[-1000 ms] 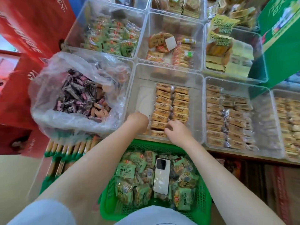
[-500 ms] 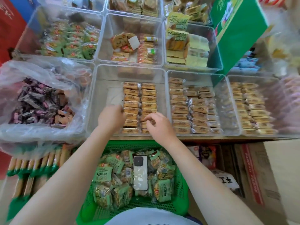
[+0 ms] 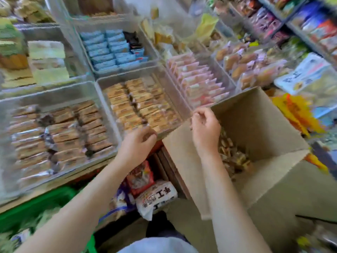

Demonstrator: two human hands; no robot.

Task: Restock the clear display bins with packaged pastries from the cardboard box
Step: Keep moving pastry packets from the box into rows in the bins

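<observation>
Both hands have left the bin (image 3: 140,105) and now hang loosely curled, empty. Left hand (image 3: 135,147) hovers at its front edge; right hand (image 3: 205,129) is over the box (image 3: 255,125), pastries (image 3: 231,154) below it.

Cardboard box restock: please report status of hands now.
Left hand at the bin edge, right hand over the cardboard box, both curled, apparently empty. Pastries in the box. Nothing blocking.

Crowded shop shelving (image 3: 291,24) of blurred bright packets at upper right, under soft even daylight.
</observation>
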